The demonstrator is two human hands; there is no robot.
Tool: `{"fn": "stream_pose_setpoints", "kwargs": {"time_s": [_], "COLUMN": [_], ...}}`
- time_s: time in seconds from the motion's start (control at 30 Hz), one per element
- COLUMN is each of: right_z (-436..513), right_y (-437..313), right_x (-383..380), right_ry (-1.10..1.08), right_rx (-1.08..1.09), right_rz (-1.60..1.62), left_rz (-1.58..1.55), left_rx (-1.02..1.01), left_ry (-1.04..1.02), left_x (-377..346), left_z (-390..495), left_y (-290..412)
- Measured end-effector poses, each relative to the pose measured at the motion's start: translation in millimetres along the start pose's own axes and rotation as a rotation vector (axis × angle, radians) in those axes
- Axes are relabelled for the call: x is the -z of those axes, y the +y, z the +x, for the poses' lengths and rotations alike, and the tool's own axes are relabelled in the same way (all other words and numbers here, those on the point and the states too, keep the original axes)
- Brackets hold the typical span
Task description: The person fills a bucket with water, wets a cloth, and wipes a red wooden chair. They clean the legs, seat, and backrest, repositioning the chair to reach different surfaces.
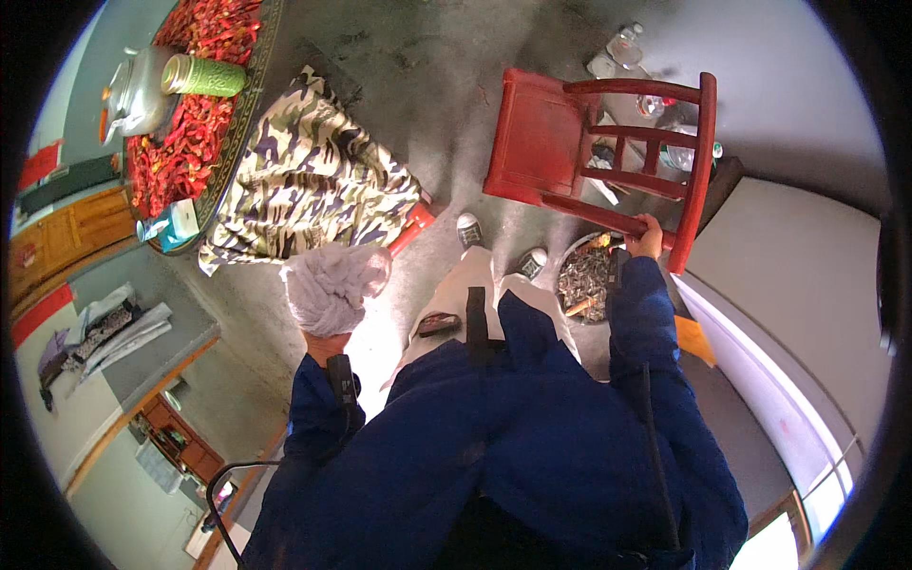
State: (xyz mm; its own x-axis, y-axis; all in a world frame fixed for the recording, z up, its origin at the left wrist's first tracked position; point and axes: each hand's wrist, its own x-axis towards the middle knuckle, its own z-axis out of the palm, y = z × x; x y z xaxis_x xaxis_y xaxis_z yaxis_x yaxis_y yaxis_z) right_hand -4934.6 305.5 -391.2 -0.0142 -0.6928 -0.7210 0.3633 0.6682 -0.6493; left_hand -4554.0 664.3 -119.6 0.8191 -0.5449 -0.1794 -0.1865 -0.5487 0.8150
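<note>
My left hand point(326, 348) is closed around a bunched, pale grey cloth point(329, 288), which hides most of my fingers. With my right hand point(647, 238) I grip the near side post of the backrest of a red wooden chair point(536, 135). The chair's seat points left and its slatted back lies to the right. Just beyond the grey cloth, a camouflage-patterned fabric point(306, 185) is draped over something with a red wooden part point(413, 229) sticking out at its corner. What else lies under the fabric is hidden.
At upper left, a table's patterned rim point(249, 107) surrounds dried red chillies point(185, 153), a metal kettle point(139, 92) and a green jar point(206, 75). A basin of dry debris point(584, 281) stands by my feet. Plastic bottles point(625, 46) lie along the wall. A white-topped cabinet point(791, 263) stands right.
</note>
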Motion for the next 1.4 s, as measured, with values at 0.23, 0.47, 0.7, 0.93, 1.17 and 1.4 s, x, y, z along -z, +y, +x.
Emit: {"fn": "stream_pose_setpoints", "kwargs": {"time_s": [0.23,0.47,0.7,0.93,1.17,1.4], "right_z": [-67.8,-210.8,-173.7,-198.8,-308.5,-462.2], "right_y": [42.3,62.0,53.1,82.1,143.0,262.1], "right_x": [-3.5,-104.0,-14.4,95.7,182.9,115.8], "right_ry": [-0.213,-0.81,-0.538,-0.147,0.394,0.579], "right_rx": [-0.3,-0.449,-0.508,-0.189,-0.057,0.416], "right_rz": [-0.693,-0.07,0.439,0.709,1.011,1.281], "left_rz": [-1.069,-0.607,0.93,0.674,1.031,1.028], "left_rx": [0.277,0.69,-0.735,-1.838,-1.927,-2.098], "left_ry": [-0.795,-0.928,-0.916,-0.846,-1.205,-1.169], "left_x": [-52.6,-171.7,-264.1,-453.6,-504.2,-355.5], "left_z": [48.5,27.3,50.7,59.0,55.9,102.0], "left_y": [-6.2,4.5,127.9,242.1,227.4,206.1]}}
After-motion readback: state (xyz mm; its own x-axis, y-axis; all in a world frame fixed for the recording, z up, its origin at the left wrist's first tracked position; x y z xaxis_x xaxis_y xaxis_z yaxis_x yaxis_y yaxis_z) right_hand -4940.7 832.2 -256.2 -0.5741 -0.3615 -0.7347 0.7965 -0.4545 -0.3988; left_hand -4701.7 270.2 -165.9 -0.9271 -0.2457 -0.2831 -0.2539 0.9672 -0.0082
